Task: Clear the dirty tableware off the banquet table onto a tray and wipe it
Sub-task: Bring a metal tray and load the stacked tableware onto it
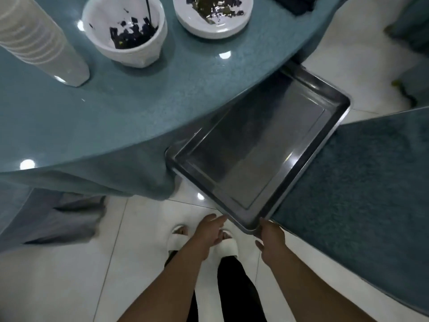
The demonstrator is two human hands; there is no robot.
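Note:
An empty metal tray (262, 149) lies slanted below the round teal table (139, 108), its far end under the table edge. My right hand (270, 238) touches the tray's near corner, fingers curled at the rim. Just left of that corner my left hand (212, 231) hovers with fingers apart and holds nothing. On the table stand a white bowl (130, 31) with dark scraps and a dark utensil in it, and a white plate (213, 17) with leftover food.
A tall stack of white cups (39, 40) stands at the table's left. A teal surface (362, 182) lies beside the tray on the right. A dark object (294, 3) sits at the table's far edge. White tiled floor and my feet are below.

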